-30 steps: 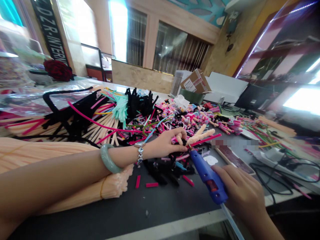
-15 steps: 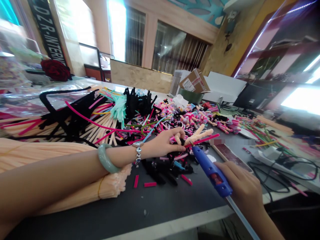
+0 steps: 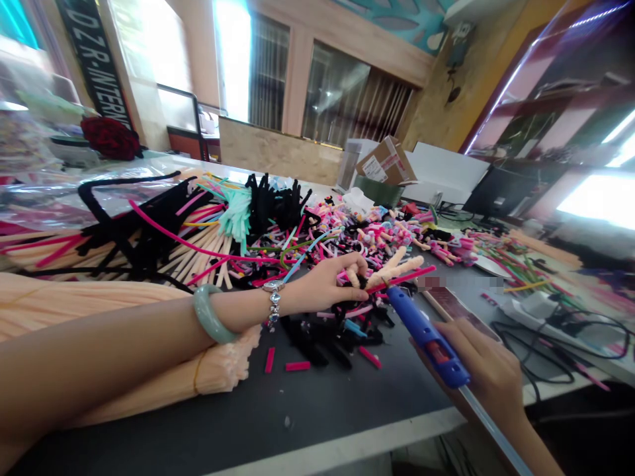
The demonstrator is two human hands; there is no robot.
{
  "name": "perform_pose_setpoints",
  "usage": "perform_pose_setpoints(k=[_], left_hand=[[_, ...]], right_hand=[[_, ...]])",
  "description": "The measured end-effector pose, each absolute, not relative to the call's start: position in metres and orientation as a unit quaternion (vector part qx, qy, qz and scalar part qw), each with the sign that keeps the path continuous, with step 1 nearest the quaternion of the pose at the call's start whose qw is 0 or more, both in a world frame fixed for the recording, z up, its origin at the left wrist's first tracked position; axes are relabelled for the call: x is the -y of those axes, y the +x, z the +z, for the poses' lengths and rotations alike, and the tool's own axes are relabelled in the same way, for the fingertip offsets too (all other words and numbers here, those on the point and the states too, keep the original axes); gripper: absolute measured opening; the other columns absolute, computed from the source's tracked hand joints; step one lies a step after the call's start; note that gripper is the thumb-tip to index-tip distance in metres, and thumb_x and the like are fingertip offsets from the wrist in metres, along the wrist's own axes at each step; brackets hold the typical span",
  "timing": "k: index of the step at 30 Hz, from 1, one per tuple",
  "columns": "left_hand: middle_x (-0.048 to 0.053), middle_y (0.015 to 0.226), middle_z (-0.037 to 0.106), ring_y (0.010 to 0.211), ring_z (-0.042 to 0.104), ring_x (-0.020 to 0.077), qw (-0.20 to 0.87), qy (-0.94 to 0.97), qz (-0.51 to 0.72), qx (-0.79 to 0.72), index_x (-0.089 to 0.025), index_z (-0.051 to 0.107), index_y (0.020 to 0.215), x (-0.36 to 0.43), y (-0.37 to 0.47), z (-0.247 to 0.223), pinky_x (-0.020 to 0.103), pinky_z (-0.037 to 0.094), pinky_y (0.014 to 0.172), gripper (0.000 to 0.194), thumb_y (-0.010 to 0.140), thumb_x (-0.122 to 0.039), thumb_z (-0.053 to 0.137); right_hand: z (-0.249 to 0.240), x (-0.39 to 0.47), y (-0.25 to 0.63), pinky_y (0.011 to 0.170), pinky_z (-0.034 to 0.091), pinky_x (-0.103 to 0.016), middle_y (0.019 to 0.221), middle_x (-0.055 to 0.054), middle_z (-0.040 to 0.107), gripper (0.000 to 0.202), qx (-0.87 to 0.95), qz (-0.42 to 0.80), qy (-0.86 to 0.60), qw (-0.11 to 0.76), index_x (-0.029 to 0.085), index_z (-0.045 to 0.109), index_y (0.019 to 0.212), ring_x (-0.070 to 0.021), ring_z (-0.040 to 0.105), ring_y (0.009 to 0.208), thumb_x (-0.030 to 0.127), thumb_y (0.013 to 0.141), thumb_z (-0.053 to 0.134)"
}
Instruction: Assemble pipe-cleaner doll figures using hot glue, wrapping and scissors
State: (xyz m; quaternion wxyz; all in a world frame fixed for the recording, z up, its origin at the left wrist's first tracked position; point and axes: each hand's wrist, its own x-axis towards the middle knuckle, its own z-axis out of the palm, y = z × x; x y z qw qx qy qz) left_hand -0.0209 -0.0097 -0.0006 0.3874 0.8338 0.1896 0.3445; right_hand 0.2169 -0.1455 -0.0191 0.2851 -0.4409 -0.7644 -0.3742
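Note:
My left hand (image 3: 325, 284) pinches a small piece made of cream pipe cleaners (image 3: 397, 270), with black fuzz near the fingertips. A bright pink pipe cleaner (image 3: 421, 271) runs along it and points right. My right hand (image 3: 489, 363) grips a blue hot glue gun (image 3: 421, 324), its nozzle close to the pink strip; contact cannot be made out. From the gun's back end a clear glue stick (image 3: 496, 430) sticks out toward me. Short pink cut pieces (image 3: 297, 366) and black fuzzy strips (image 3: 307, 344) lie on the dark tabletop below my left hand.
Bundled peach pipe cleaners (image 3: 223, 370) lie under my left forearm. Behind is a heap of colourful pipe-cleaner pieces (image 3: 377, 231). On the right are a power strip (image 3: 538, 307) with black cables, a flat brown box (image 3: 456, 307) and a monitor (image 3: 496, 192). A cardboard box (image 3: 387, 162) stands at the back.
My right hand has drawn the glue gun slightly right and away from the cream piece. My left hand keeps its hold and place.

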Motion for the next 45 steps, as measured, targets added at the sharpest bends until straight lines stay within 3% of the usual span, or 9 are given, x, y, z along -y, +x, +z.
perform_pose_setpoints(k=[20, 36, 45], left_hand=[[-0.004, 0.079, 0.052, 0.070, 0.047, 0.0111, 0.409, 0.829, 0.330, -0.188, -0.019, 0.050, 0.090, 0.0107, -0.0211, 0.0004, 0.024, 0.040, 0.070, 0.029, 0.075, -0.034, 0.069], [-0.005, 0.077, 0.049, 0.067, 0.045, 0.0091, 0.422, 0.823, 0.336, -0.179, -0.019, 0.049, 0.090, 0.0107, -0.0207, -0.0007, 0.023, 0.040, 0.070, 0.030, 0.075, -0.034, 0.070], [-0.004, 0.078, 0.050, 0.070, 0.048, 0.0110, 0.421, 0.823, 0.333, -0.186, -0.019, 0.049, 0.091, 0.0104, -0.0205, -0.0004, 0.026, 0.042, 0.071, 0.029, 0.074, -0.032, 0.069]], right_hand=[[-0.0201, 0.1456, 0.2104, 0.058, 0.037, -0.025, 0.075, -0.004, 0.059, 0.007, 0.795, -0.340, -0.419, 0.278, 0.015, 0.058, 0.088, -0.0128, 0.051, 0.061, 0.021, 0.087, 0.053], [-0.0168, 0.1478, 0.2080, 0.060, 0.039, -0.026, 0.073, -0.005, 0.060, 0.023, 0.795, -0.341, -0.425, 0.267, 0.018, 0.057, 0.082, -0.0150, 0.053, 0.063, 0.028, 0.094, 0.040], [-0.0144, 0.1485, 0.2091, 0.059, 0.040, -0.026, 0.073, -0.005, 0.061, 0.019, 0.798, -0.350, -0.423, 0.250, 0.019, 0.057, 0.081, -0.0145, 0.053, 0.060, 0.025, 0.091, 0.043]])
